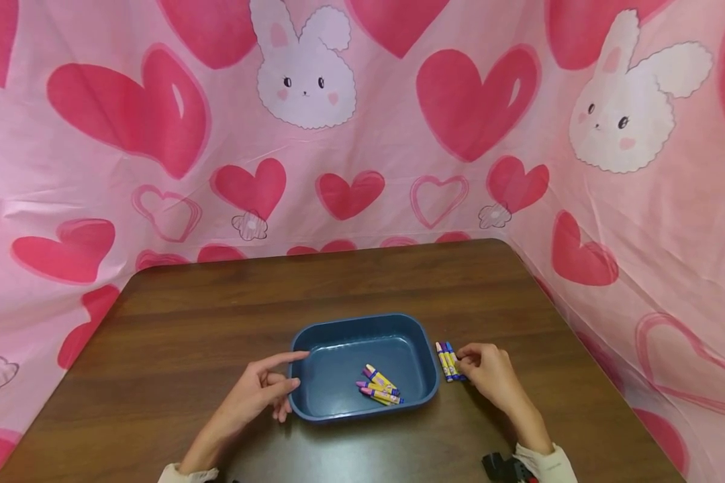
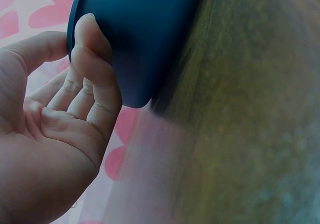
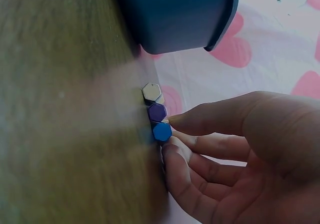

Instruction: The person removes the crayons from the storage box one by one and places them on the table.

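A blue tray (image 1: 362, 329) sits on the table with several yellow-wrapped crayons (image 1: 380, 384) inside, in pink and peach tones. My left hand (image 1: 260, 389) holds the tray's left rim, its index finger reaching over the edge and other fingers bent outside the wall. To the right of the tray, three crayons lie side by side on the wood: a peach crayon (image 3: 151, 91), a purple crayon (image 3: 157, 112) and a blue crayon (image 3: 162, 132). Thumb and fingertips of my right hand (image 1: 489, 369) pinch the blue crayon, the one farthest from the tray.
The brown wooden table (image 1: 229, 302) extends around the tray on all sides. A pink cloth (image 1: 362, 147) with hearts and rabbits hangs behind the table and along its sides. A small black device (image 1: 501, 466) is on the right wrist.
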{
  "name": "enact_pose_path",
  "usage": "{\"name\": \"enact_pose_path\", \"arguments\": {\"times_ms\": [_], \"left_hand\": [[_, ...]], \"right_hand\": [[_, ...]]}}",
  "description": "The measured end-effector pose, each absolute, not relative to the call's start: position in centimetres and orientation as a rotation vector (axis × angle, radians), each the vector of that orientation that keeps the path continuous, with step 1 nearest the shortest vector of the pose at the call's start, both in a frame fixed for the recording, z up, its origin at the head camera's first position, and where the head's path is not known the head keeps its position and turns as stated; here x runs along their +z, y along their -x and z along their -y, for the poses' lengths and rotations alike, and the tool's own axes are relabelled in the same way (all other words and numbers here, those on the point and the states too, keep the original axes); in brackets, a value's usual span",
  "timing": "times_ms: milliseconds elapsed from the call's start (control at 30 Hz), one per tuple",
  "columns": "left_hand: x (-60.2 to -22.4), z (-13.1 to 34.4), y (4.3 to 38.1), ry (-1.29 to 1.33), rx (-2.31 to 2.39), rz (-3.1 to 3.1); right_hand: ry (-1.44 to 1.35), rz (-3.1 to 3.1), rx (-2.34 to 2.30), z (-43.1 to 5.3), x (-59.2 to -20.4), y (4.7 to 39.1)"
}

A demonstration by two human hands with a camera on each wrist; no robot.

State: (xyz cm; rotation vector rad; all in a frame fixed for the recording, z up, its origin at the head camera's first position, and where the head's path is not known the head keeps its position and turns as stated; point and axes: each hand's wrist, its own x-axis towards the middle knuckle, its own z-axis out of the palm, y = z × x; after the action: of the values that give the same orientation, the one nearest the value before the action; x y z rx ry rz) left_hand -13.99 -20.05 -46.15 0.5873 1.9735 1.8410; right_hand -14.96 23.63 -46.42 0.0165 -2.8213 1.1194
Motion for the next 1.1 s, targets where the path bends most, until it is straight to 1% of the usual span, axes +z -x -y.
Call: {"name": "enact_pose_path", "arguments": {"times_ms": [367, 800, 1100], "left_hand": [[-46.1, 20.2, 14.0, -0.626, 1.85, -1.975], [-46.3, 19.9, 14.2, -0.634, 1.852, -1.962], [-46.2, 20.0, 14.1, -0.62, 1.85, -1.973]], "right_hand": [[-0.029, 2.809, 1.141, -23.4, -46.6, 15.2], [-0.016, 2.816, 1.095, -23.5, -46.2, 14.6], [-0.174, 2.702, 0.995, -21.8, -44.8, 14.5]]}}
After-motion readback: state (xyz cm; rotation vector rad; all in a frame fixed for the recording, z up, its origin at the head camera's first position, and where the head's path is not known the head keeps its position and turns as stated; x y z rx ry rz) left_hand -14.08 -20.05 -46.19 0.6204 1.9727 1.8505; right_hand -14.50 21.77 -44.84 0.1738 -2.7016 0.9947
